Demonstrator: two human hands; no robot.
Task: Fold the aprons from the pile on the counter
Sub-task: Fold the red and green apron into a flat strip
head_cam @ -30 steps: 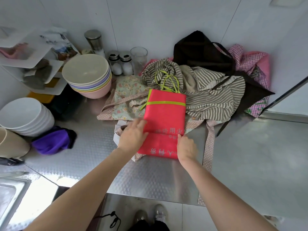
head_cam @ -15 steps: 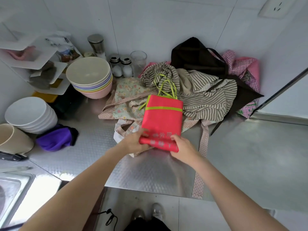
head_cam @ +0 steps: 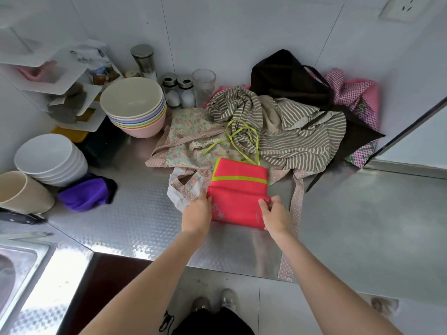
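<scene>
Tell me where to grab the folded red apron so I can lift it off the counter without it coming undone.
Take the red apron by its two short side edges, coming in from left and right, where the left hand and right hand already pinch it. The folded layers stack there, so the fingers likely clamp them all together. Avoid the loose green straps trailing toward the pile.

The folded apron [head_cam: 238,189] is red with a lime-green band and ties. Behind it lie a floral apron [head_cam: 191,131], a brown-and-cream striped apron [head_cam: 290,136], a black one [head_cam: 285,76] and a pink checked one [head_cam: 355,97]. The cloth [head_cam: 84,193] is purple; the tabletop [head_cam: 135,213] is silver.
</scene>
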